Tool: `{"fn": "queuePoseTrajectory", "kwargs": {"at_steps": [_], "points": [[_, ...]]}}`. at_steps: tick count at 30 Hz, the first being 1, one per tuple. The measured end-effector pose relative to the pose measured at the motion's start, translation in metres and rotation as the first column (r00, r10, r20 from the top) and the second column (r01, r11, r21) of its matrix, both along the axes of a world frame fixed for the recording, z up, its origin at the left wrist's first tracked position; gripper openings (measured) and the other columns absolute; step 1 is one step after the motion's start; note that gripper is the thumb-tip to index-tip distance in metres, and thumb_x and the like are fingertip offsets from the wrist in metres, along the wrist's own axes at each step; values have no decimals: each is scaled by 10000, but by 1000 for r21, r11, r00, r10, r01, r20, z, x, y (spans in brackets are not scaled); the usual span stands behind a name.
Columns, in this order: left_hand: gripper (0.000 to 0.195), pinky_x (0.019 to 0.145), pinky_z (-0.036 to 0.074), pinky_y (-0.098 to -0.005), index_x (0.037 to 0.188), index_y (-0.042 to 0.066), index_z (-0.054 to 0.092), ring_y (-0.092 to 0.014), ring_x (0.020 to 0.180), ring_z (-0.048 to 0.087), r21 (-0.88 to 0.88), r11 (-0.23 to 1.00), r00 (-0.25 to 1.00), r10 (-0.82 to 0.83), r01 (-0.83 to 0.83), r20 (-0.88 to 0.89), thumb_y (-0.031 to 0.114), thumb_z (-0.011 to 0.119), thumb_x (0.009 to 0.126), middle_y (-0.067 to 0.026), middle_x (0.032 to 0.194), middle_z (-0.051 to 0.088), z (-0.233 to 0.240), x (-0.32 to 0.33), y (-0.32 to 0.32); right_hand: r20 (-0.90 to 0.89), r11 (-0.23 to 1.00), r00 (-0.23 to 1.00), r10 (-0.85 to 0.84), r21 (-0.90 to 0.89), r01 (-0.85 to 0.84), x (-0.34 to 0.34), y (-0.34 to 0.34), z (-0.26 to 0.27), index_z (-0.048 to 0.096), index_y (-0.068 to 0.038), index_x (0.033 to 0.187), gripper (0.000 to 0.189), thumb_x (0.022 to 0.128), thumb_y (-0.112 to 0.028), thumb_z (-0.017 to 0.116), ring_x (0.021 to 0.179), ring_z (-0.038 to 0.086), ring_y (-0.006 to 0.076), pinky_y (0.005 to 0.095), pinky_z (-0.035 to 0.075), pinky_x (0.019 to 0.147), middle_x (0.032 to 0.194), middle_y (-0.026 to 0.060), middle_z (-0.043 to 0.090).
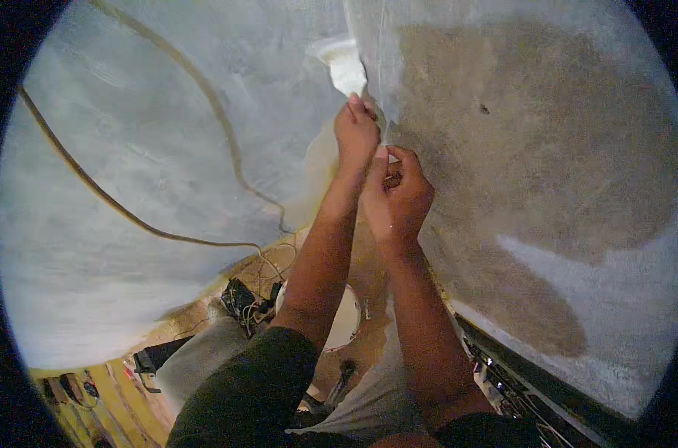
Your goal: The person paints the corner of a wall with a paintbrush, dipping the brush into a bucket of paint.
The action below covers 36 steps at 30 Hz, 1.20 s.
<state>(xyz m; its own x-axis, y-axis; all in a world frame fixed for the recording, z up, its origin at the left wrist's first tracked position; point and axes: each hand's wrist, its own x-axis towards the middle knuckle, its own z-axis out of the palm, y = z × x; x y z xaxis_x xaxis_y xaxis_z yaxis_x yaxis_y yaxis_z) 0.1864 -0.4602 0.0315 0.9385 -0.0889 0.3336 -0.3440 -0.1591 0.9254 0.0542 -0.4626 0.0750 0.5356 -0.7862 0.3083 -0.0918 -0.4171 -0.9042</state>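
Observation:
My left hand [357,131] grips the handle of a flat, flared hand tool [347,70], a brush or a putty knife, coated in white. Its wide end lies against the grey-white wall [277,95], just left of the inside corner. Lower and to the right, my right hand [401,190] has thumb and forefinger pinched at the lower end of a thin pale strip [388,126] that runs up along the corner. The two hands nearly touch. Part of the strip's end is hidden by my fingers.
A brown, uncoated patch [518,145] spreads over the right wall. Two tan lines, apparently a cable [131,215] and its shadow, curve across the left wall. Below are a round white bucket or lid [347,322], a tangle of black cabled gear [241,302] and wooden planks [115,397].

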Motion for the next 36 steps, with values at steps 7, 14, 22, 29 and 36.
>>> {"fn": "queuePoseTrajectory", "kwargs": {"at_steps": [7,14,22,29,36], "points": [[417,513,444,-359,724,-37,537,-180,548,525,-572,820,825,-337,20,-453,291,431,957,-95,610,554,-76,-48,6,93,1000,996,-6,6,5,4,2,-3,622,-31,906,227,855,-251,607,525,602,182,313,475,528,634,101,632],[353,438,417,-300,781,-28,540,-148,477,481,293,927,967,-193,235,-166,261,428,951,-53,626,508,17,-23,39,21,993,1000,20,113,-22,-3,1,5,611,-45,916,180,849,-212,598,578,623,226,346,485,555,664,109,638],[354,402,322,-263,884,33,528,-101,468,376,-501,815,877,-437,292,-199,341,382,981,4,663,462,134,-30,49,48,997,999,14,80,-18,0,4,6,600,-68,918,140,848,-189,593,551,617,241,347,478,537,635,95,629],[354,435,395,-300,808,18,515,-139,502,485,-144,984,955,-140,105,-262,298,383,979,-56,608,503,-43,-16,6,127,975,992,10,218,-38,9,11,5,617,11,895,167,852,-148,592,620,623,185,304,484,582,732,148,654],[344,444,411,-329,801,-12,522,-176,490,498,245,926,908,-180,286,-378,272,408,958,-81,610,523,-200,-29,-3,138,975,990,23,214,-53,3,6,9,602,28,910,190,868,-156,579,693,651,203,301,504,634,756,140,660]]}}
